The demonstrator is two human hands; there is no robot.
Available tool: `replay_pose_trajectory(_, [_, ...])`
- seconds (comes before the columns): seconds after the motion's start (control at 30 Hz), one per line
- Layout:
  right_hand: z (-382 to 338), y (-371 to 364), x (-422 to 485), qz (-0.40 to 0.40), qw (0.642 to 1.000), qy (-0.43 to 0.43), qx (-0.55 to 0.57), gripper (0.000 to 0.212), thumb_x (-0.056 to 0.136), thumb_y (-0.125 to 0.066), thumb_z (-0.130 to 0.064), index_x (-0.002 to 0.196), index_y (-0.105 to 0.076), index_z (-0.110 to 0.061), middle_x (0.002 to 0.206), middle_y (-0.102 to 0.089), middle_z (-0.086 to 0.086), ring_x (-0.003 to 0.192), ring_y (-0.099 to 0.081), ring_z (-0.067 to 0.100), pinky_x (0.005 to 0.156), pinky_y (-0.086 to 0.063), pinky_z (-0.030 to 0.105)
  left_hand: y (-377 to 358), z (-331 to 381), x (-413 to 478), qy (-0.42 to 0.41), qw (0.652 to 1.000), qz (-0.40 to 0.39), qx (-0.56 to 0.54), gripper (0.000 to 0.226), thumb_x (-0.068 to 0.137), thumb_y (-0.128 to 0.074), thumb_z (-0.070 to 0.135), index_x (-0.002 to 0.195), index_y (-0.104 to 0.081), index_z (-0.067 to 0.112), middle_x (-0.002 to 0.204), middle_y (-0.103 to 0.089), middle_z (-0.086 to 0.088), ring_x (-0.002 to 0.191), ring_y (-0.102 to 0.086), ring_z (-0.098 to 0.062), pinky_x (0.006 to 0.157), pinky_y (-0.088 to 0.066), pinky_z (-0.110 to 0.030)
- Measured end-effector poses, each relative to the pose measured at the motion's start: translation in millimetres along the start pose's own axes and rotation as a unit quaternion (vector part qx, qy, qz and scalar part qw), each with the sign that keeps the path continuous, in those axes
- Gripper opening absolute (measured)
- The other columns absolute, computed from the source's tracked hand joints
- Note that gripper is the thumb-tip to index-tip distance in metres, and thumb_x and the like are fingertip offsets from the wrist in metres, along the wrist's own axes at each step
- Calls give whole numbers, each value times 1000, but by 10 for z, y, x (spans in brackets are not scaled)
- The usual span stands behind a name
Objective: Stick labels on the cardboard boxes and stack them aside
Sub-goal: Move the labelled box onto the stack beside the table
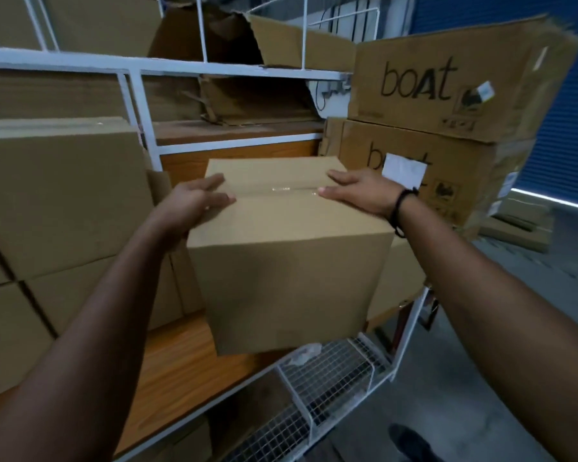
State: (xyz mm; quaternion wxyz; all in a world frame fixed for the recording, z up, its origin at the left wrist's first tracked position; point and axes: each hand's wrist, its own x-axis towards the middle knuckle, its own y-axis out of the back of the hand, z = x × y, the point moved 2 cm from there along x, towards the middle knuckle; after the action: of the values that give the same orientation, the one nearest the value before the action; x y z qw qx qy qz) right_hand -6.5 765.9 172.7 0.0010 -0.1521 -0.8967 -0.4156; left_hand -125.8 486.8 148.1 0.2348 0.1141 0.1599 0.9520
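A plain brown cardboard box (287, 261) with a taped top seam sits in the middle of the view, over the front edge of a wooden shelf (177, 365). My left hand (194, 201) lies on the box's top left edge, fingers stretched over the top and thumb side wrapping the corner. My right hand (357, 195) rests flat on the top right edge, fingers straight along the seam. No label shows on the box's visible faces.
Plain cartons (57, 201) are stacked on the shelf at the left. Two printed "boAt" cartons (447, 85) stand stacked at the right, the lower one bearing a white label (403, 171). A white metal rack frame (141, 105) and wire mesh basket (327, 378) lie around and below.
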Motion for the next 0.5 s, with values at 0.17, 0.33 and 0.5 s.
replay_pose_trajectory(0.17, [70,738,651,8,999,27,-44,68,79,-63,-63,140,-46,-37,155,-31,-8,143,-26,19,116,-14,40,-413,478,532,-32,997,74,11,58,92,-63,32,147,-43,29,135,-46,3,106,-55,-17,73,-43,-27])
replay_pose_trajectory(0.33, [263,1325,1275,13,996,27,-83,65,77,-60,-68,136,-49,-44,155,-31,-6,141,-27,23,114,-14,47,-821,828,1069,-40,993,110,-25,58,93,-62,34,147,-43,27,131,-50,-1,105,-57,-16,91,-51,-38])
replay_pose_trajectory(0.5, [640,1643,1884,37,994,20,-96,64,76,-61,-69,133,-53,-42,153,-35,-4,141,-28,24,114,-17,46,-1159,1013,1680,-50,993,109,-6,44,96,-58,33,139,-50,29,115,-53,1,100,-59,-22,86,-55,-43])
